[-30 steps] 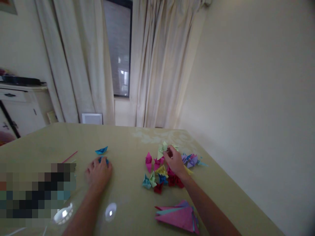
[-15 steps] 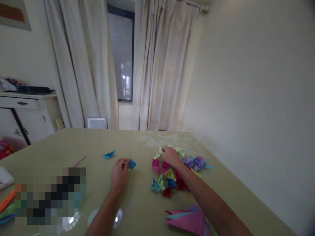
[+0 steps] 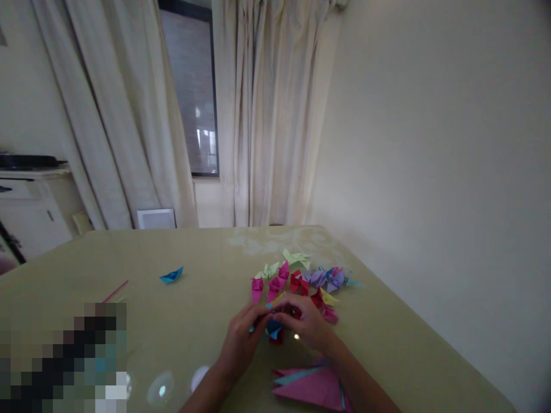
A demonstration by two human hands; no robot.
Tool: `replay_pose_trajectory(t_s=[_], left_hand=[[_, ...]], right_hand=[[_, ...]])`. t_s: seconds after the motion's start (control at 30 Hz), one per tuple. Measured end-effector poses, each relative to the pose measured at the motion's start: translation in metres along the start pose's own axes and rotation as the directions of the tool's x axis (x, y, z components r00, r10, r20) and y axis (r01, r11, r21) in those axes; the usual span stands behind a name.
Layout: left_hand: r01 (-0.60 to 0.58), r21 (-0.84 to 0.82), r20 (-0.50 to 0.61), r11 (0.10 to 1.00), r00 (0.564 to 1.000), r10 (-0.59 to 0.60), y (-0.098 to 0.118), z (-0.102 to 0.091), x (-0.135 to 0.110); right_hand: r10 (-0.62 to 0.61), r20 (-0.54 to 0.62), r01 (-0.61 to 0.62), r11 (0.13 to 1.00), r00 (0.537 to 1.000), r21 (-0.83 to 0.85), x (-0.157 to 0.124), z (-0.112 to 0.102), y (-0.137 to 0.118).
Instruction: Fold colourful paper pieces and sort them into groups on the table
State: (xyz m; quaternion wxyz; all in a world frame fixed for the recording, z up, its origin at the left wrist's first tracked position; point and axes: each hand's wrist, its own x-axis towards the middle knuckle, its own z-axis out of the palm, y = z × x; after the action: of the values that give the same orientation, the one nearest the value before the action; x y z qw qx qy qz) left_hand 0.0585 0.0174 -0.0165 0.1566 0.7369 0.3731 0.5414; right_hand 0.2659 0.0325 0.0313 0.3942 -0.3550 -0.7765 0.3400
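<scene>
My left hand [image 3: 241, 332] and my right hand [image 3: 307, 324] meet over the near side of a cluster of small folded paper pieces, fingertips pinched together. Between them a bit of blue folded paper [image 3: 269, 307] shows, mostly covered by the fingers. Just below the fingertips is another blue folded piece [image 3: 274, 329], close to a dark red one. Beyond the hands lie pink folded papers [image 3: 257, 287], a red one [image 3: 298, 283], pale green ones [image 3: 297, 259] and purple ones [image 3: 336, 280]. A blue paper boat [image 3: 172, 276] sits apart at the left.
A large pink folded paper [image 3: 307, 389] with a light blue layer lies by my right forearm. On the left are a thin pink stick [image 3: 115, 291] and a pixelated dark area. The table's [image 3: 206, 258] right edge runs near the wall.
My left hand has moved right with the blue folded paper. My right hand has drawn back from the pale green pieces to meet it. The view has shifted slightly right.
</scene>
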Motion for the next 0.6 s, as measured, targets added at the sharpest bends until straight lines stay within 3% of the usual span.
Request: replay_pose_trajectory(t_s=[0.17,0.27,0.33,0.4,0.47,0.53,0.6], left_hand=[[-0.01,0.066,0.046,0.998,0.999,0.007,-0.013,-0.007,-0.003],[0.044,0.285,-0.063,0.957,0.998,-0.027,-0.034,-0.025,0.005],[0.18,0.507,-0.206,0.843,0.975,-0.085,-0.054,-0.043,0.013],[0.387,0.668,-0.352,0.636,0.917,-0.189,-0.076,-0.064,0.022],[0.499,0.739,-0.432,0.452,0.866,-0.251,-0.097,-0.086,0.029],[0.54,0.773,-0.465,0.334,0.84,-0.28,-0.116,-0.108,0.034],[0.621,0.743,-0.518,0.251,0.77,-0.372,-0.132,-0.126,0.037]], right_hand=[[-0.025,-0.03,0.023,0.999,0.999,-0.043,-0.006,0.008,0.008],[-0.056,-0.137,0.051,0.998,0.989,-0.038,-0.005,0.005,0.01],[-0.016,-0.237,0.026,0.999,0.971,0.038,-0.003,0.001,0.013],[0.066,-0.308,-0.008,0.982,0.949,0.186,-0.001,-0.001,0.018],[0.15,-0.34,-0.028,0.941,0.929,0.338,0.002,-0.002,0.023],[0.209,-0.354,-0.037,0.9,0.912,0.435,0.004,-0.002,0.029],[0.251,-0.366,-0.045,0.872,0.896,0.488,0.006,-0.002,0.034]])
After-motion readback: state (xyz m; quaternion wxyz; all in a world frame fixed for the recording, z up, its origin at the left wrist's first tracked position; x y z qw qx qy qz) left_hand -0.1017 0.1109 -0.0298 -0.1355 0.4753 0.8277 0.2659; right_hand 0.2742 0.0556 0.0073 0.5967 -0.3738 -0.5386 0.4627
